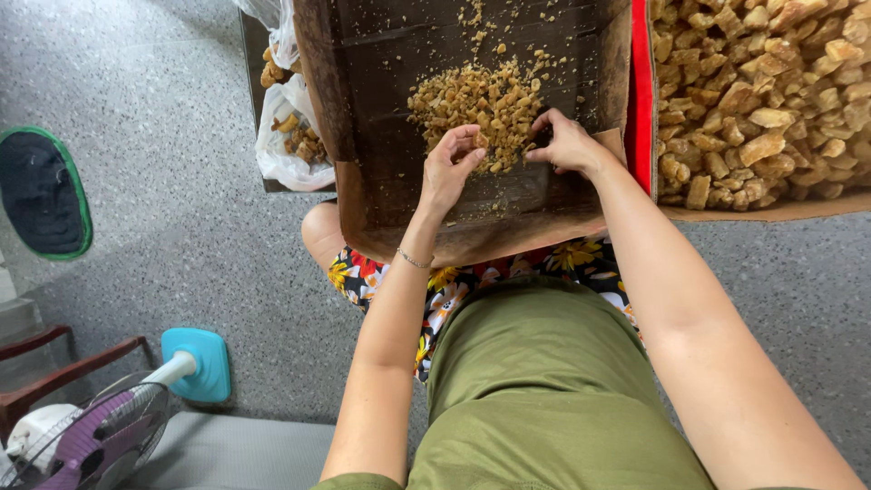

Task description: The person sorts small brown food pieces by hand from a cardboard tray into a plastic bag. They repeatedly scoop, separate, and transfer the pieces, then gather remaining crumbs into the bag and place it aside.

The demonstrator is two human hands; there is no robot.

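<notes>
Two hands: both bare, reaching from the lower edge into a box tray on the lap
Left hand [449, 163]: fingers curled together, thumb and forefinger pinched on one small chunk at the near edge of the pile; thin bracelet [413, 260] at the wrist
Right hand [564, 141]: fingers bent down into the right edge of the pile, tips among the pieces; whether they clamp a piece cannot be told
Pile [476, 102]: small golden-brown chunks and crumbs, heaped in the middle of the tray between the two hands; loose crumbs scattered beyond it toward the far end
Tray [381, 136]: brown cardboard, low walls, dark stained floor, resting on the knees, tilted a little toward the person
Big box [762, 100]: cardboard, just right of the tray, filled with larger pieces of the same colour; red strip along its left wall
Bag [286, 136]: clear plastic, left of the tray, with a few brown pieces inside, partly hidden behind the tray wall
Clothing: olive green top, flowered cloth over the lap under the tray
Floor [181, 218]: grey speckled stone
Fan [109, 426]: lower left, wire guard, purple blades, white neck, teal base
Mat [41, 192]: dark oval with green border, far left
Chair [54, 363]: dark wood frame, lower left, partly cut off
</notes>
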